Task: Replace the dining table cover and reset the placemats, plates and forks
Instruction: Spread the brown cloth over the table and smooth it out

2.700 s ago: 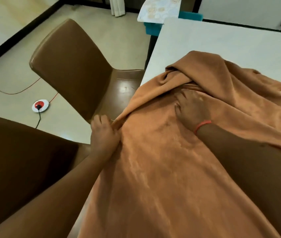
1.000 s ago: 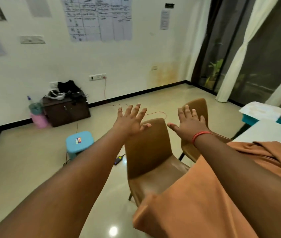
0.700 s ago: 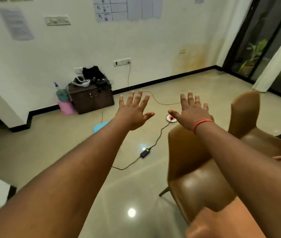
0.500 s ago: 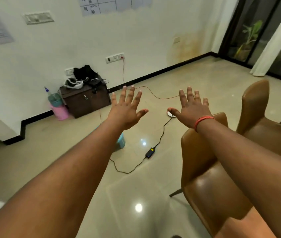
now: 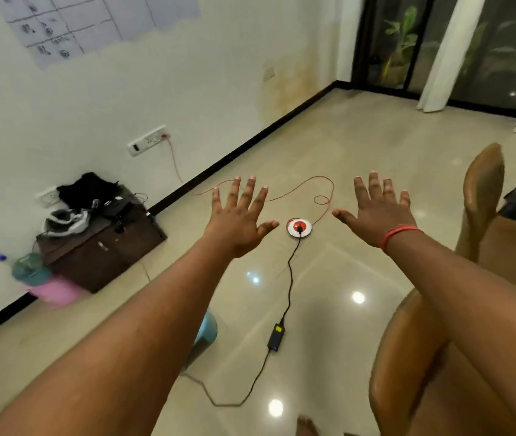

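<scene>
I hold my left hand (image 5: 238, 222) and right hand (image 5: 376, 215) spread, apart and empty mid-frame, the table cover is out of view, and I might trip on the cord (image 5: 285, 297) below.

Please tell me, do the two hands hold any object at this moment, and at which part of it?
Nothing is held. The left hand and the right hand are both stretched out over the floor, fingers spread and straight, touching nothing.
</scene>
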